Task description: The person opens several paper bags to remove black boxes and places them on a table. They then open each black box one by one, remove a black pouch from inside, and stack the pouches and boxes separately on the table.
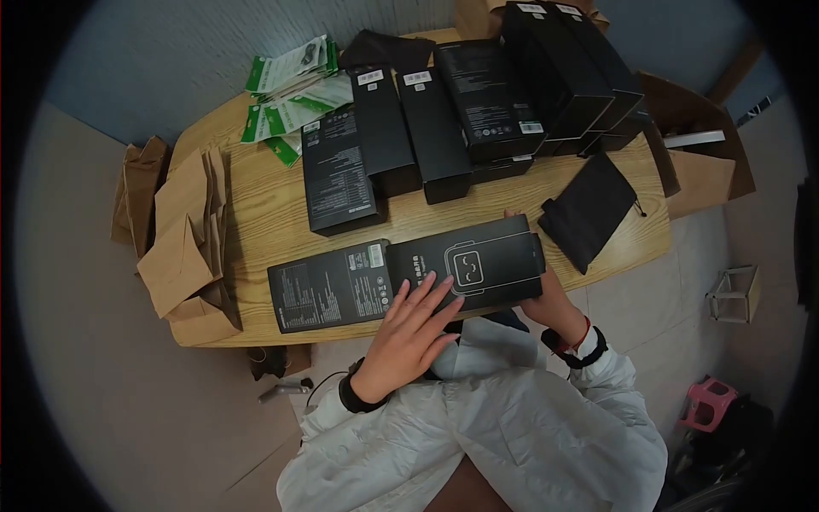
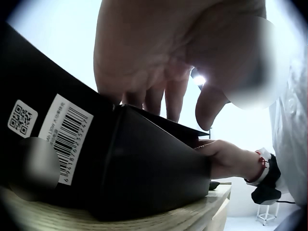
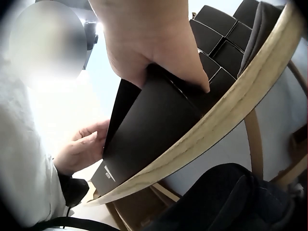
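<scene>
A black box (image 1: 486, 277) with a white line drawing on its top face lies at the table's front edge. My left hand (image 1: 420, 328) rests on that face, fingers straight and spread. My right hand (image 1: 546, 303) grips the box's right end, fingertips showing past its far edge. In the left wrist view, a black panel (image 2: 163, 120) stands slightly raised along the box's top edge. Directly left of it lies a second black box (image 1: 320, 286), printed with small text and bearing a barcode label (image 2: 67, 137).
Several black boxes (image 1: 435, 141) stand along the back of the wooden table (image 1: 264, 200). Green-and-white packets (image 1: 294, 111) lie at back left, folded brown paper bags (image 1: 183, 239) at the left edge. A black drawstring pouch (image 1: 589, 213) lies at right. Beyond stands an open carton (image 1: 699, 175).
</scene>
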### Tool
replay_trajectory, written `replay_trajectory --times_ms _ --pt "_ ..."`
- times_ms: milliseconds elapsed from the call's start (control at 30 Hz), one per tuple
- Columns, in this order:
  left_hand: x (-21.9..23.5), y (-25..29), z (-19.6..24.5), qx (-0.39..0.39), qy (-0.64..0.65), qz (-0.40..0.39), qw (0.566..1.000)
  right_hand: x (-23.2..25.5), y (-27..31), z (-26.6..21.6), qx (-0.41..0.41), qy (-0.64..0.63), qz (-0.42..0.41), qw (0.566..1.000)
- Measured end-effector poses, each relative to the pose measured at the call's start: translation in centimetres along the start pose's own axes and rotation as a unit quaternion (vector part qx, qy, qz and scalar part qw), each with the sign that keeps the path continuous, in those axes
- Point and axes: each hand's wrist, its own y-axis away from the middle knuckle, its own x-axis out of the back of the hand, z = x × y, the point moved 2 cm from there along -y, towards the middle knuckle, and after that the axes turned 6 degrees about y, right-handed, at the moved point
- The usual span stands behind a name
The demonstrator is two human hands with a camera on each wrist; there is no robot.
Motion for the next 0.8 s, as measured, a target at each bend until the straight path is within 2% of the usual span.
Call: replay_trajectory --times_ms 33,100,133,200,333,400,533,600,700,800 --pt "-0.3 0.0 -0.4 0.007 0.014 0.009 1.0 0.2 0.1 -0.2 -0.004 0.006 0.007 1.0" --pt "-0.3 0.4 -1.3 0.018 0.032 0.022 0.999 0.6 0.6 -0.3 -0.048 -0.102 0.046 0.993" --pt "-0.4 0.5 -1.3 0.015 0.033 0.019 0.999 0.8 0.7 -0.6 -0.05 -0.1 0.05 0.992" --pt "-0.3 0.6 -1.4 0.038 0.021 0.06 0.997 1.2 1.0 -0.8 -0.067 -0.298 0.12 0.945" --pt "-0.6 0.6 -1.2 0.034 0.041 0.099 0.994 1.3 1.6 -0.9 -0.116 -0.314 0.083 0.939" --pt "-0.7 0.6 -1.6 0.036 0.044 0.101 0.993 1.8 1.1 -1.4 -0.049 -0.128 0.094 0.986" --pt "-0.7 0.5 -1.8 0.039 0.038 0.103 0.993 0.9 1.6 -0.4 -0.058 -0.131 0.118 0.983" --pt "-0.8 0.4 -1.7 0.036 0.029 0.098 0.994 -0.1 2.0 0.0 -0.149 -0.261 0.123 0.946" --pt "-0.8 0.4 -1.7 0.027 0.019 0.091 0.995 -0.4 2.1 0.0 -0.195 -0.263 0.113 0.938" --pt "-0.2 0.8 -1.7 0.018 0.025 0.094 0.995 -0.5 1.7 0.5 -0.189 -0.274 0.111 0.936"
